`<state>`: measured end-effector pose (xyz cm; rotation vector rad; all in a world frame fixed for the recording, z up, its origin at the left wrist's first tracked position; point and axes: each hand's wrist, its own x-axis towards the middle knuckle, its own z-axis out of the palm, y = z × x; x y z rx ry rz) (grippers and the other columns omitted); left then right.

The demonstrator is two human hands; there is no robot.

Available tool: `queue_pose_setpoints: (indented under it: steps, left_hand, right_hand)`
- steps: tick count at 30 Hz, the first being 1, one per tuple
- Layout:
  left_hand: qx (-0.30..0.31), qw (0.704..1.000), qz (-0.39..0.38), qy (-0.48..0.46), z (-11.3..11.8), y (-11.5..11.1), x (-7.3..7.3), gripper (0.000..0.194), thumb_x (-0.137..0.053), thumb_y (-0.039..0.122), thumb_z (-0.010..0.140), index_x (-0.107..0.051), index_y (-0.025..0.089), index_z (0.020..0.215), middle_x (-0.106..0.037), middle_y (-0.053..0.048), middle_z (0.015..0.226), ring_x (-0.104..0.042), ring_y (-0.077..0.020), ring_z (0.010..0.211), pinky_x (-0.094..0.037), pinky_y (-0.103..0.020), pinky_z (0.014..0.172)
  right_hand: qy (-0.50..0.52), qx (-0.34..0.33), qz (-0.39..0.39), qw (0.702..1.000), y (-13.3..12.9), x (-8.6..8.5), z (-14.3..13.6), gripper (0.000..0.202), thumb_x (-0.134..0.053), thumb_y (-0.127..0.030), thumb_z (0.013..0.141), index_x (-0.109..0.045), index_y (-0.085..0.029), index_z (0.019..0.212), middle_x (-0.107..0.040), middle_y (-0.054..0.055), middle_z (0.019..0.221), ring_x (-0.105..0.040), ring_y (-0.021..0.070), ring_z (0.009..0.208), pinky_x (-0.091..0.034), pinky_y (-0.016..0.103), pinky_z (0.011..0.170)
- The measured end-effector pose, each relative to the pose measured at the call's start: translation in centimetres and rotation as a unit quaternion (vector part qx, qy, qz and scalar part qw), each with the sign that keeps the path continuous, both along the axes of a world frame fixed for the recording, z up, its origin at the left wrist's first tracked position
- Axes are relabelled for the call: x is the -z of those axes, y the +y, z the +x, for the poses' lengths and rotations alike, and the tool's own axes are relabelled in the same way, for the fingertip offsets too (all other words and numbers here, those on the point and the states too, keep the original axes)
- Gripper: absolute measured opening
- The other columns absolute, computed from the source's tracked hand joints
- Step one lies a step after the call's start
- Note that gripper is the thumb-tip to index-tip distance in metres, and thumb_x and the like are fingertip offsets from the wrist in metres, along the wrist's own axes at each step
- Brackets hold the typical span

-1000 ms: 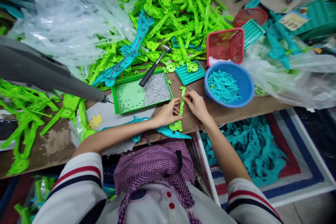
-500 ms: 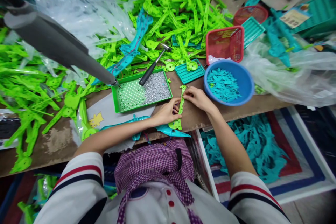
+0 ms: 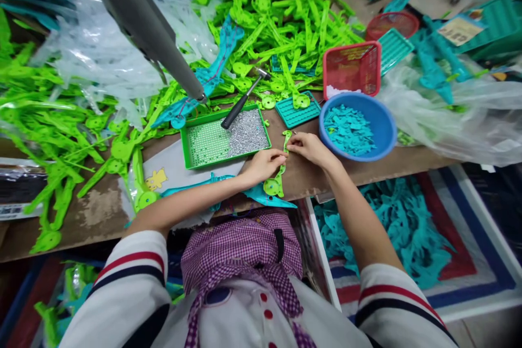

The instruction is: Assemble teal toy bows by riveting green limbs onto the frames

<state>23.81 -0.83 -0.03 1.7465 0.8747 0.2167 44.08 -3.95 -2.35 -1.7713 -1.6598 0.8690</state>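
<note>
Looking down from the head view, the two hands are found close together at the front of the table [image 3: 305, 176], over one green plastic part [image 3: 279, 180]. The part lies lengthwise away from the person, its round end nearest the table's edge and beside a long teal part [image 3: 256, 194].

The left hand [image 3: 264, 166] has its fingers curled and tips gathered above the middle of the green part. The right hand [image 3: 312, 149] has its fingertips gathered at the part's upper stretch, on its right side. Whether either pinches the part or something small cannot be told.

Beyond the left hand stands a green tray [image 3: 204, 148] with small silver pieces [image 3: 249, 135] heaped in its right half; a hammer [image 3: 236, 110] rests across its far rim. To its upper left, a grey tool [image 3: 150, 38] slants down, tip near the tray. Just beyond the right hand sits a blue bowl [image 3: 387, 133] of small teal pieces [image 3: 348, 130], touching or close to a red basket [image 3: 353, 62]; the contact is unclear.
</note>
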Motion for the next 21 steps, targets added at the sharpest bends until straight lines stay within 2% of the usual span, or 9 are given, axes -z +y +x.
queue_pose_setpoints:
  steps: [2,5,9,14,21]
  left_hand:
    - [0.03,0.999,0.041,0.01,1.3,-0.4,-0.1,0.024,-0.054,0.02,0.095,-0.073,0.015,0.107,-0.075,-0.007,0.092,-0.067,-0.0184,0.081,-0.053,-0.032,0.078]
    - [0.108,0.985,0.129,0.036,2.2,-1.5,0.2,0.021,-0.053,0.017,0.094,-0.073,0.015,0.102,-0.072,-0.01,0.101,-0.066,-0.0238,0.095,-0.051,-0.039,0.091]
    - [0.186,0.956,0.217,0.065,1.1,-2.9,1.0,0.027,-0.045,0.016,0.095,-0.071,0.017,0.106,-0.062,-0.012,0.111,-0.064,-0.0255,0.095,-0.052,-0.042,0.089]
    - [0.182,0.949,0.255,0.032,-1.8,-2.4,1.5,0.036,-0.043,0.007,0.089,-0.067,0.017,0.113,-0.058,-0.013,0.121,-0.061,-0.0264,0.103,-0.052,-0.042,0.093]
    - [0.174,0.955,0.24,0.028,-4.4,-0.2,1.8,0.045,-0.042,0.01,0.092,-0.064,0.02,0.129,-0.068,-0.009,0.106,-0.064,-0.0235,0.101,-0.053,-0.039,0.092]
  right_hand:
    - [0.004,0.0,-0.003,1.0,0.1,0.0,0.0,0.01,-0.069,-0.023,0.079,-0.076,-0.017,0.082,-0.071,0.003,0.077,-0.06,0.0157,0.071,-0.044,0.029,0.068]
    - [0.006,0.002,-0.011,1.0,0.2,-0.1,0.0,0.011,-0.069,-0.024,0.079,-0.076,-0.017,0.081,-0.072,0.003,0.076,-0.06,0.0157,0.07,-0.044,0.028,0.067]
    - [-0.001,0.0,-0.006,1.0,0.1,-0.3,-0.2,0.012,-0.069,-0.027,0.079,-0.077,-0.018,0.082,-0.072,0.003,0.078,-0.06,0.0161,0.071,-0.044,0.029,0.068]
    - [0.003,0.013,-0.015,1.0,0.0,-0.3,-0.4,0.01,-0.07,-0.025,0.079,-0.076,-0.017,0.081,-0.07,0.002,0.076,-0.06,0.0156,0.071,-0.043,0.029,0.067]
    - [-0.044,0.029,-0.028,0.998,-0.3,-0.9,-1.0,0.008,-0.073,-0.029,0.079,-0.077,-0.022,0.081,-0.072,0.001,0.076,-0.061,0.0159,0.069,-0.04,0.028,0.063]
